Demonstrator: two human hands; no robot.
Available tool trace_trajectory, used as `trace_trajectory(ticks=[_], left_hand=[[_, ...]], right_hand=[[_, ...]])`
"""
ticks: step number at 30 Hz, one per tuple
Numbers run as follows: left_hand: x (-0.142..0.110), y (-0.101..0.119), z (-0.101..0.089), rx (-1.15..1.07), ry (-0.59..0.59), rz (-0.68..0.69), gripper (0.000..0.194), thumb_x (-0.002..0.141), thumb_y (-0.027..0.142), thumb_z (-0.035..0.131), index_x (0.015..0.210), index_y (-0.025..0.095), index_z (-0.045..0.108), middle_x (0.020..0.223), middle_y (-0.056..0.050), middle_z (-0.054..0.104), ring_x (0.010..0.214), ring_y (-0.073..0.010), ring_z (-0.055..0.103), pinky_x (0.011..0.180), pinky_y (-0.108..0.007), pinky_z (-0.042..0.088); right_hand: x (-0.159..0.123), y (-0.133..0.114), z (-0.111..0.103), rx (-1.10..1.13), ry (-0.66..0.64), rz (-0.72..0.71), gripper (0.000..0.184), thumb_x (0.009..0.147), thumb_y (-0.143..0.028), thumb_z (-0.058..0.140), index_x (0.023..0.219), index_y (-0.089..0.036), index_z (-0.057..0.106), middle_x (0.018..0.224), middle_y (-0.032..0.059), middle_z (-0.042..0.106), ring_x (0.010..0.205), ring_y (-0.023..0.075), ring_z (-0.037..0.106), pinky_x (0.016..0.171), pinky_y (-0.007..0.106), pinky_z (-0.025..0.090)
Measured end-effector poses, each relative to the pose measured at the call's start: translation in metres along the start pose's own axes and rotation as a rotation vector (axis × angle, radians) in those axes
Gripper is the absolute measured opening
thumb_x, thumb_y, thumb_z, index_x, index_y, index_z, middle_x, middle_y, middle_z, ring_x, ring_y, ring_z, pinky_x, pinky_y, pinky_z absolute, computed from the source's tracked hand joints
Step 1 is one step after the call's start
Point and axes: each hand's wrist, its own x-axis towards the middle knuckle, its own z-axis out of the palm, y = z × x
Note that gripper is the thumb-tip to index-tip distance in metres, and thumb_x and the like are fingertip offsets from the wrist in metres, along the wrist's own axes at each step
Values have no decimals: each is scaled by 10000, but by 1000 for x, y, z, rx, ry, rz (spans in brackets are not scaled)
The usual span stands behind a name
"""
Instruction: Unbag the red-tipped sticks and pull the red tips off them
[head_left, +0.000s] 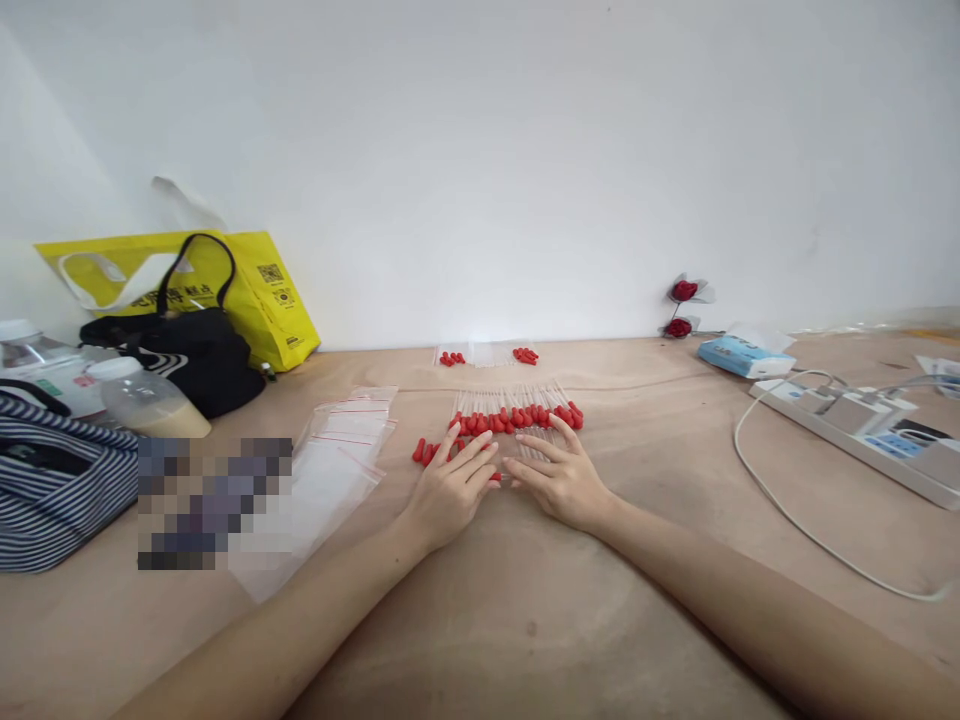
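Several thin clear droppers with red bulb ends (pixel 517 418) lie side by side in a row in the middle of the table. My left hand (pixel 454 480) rests at the row's left near side, fingers stretched out over the droppers. Across from it, my right hand (pixel 559 478) lies with its fingers spread on the right part, fingertips touching or just over the red bulbs. More red bulbs (pixel 424 452) show beside my left hand, partly covered by it. Clear tube ends show between the two hands; what lies under the palms is hidden.
Clear zip bags (pixel 330 470) lie fanned out at left, near a striped bag (pixel 60 480), a bottle (pixel 154 398), a black bag (pixel 187 360) and a yellow bag (pixel 289 310). Another dropper group (pixel 487 354) lies by the wall. Tissues (pixel 742 355) and a power strip (pixel 855 435) with cables are at right.
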Motion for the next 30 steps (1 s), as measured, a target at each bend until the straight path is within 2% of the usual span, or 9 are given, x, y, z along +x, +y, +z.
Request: trace_trajectory(ticks=[7,13,24,30], left_hand=[[0,1,-4,20,-41,-2,203,863,193,439,783,191,626,1096,-27,626,1120,-211,502,1068,-537,120],[-1,0,-6,24,-54,-4,180,850,193,461,790,214,630,1116,8,615,1139,-214,483,1067,-554,95],[-2,1,-8,12,-75,-6,238,843,140,425,753,215,632,1103,-2,622,1146,-207,476,1062,-565,80],[-1,1,-11,13,-74,33,250,837,105,391,729,192,599,1157,-4,590,1158,-207,459,1058,-538,116]], right_hand=[[-3,-1,-4,-24,-34,-13,150,845,-190,475,883,-256,603,792,-28,690,1070,155,525,1060,474,174],[-4,-2,-6,-39,-20,-22,142,840,-176,479,883,-248,594,806,-29,690,1084,159,517,1062,481,153],[-3,-3,-6,-6,-3,17,138,840,-186,481,855,-266,593,770,-39,689,1054,150,537,1056,455,154],[-2,-4,-9,-8,23,7,126,844,-192,480,839,-250,592,748,-39,682,979,154,563,1008,447,203]])
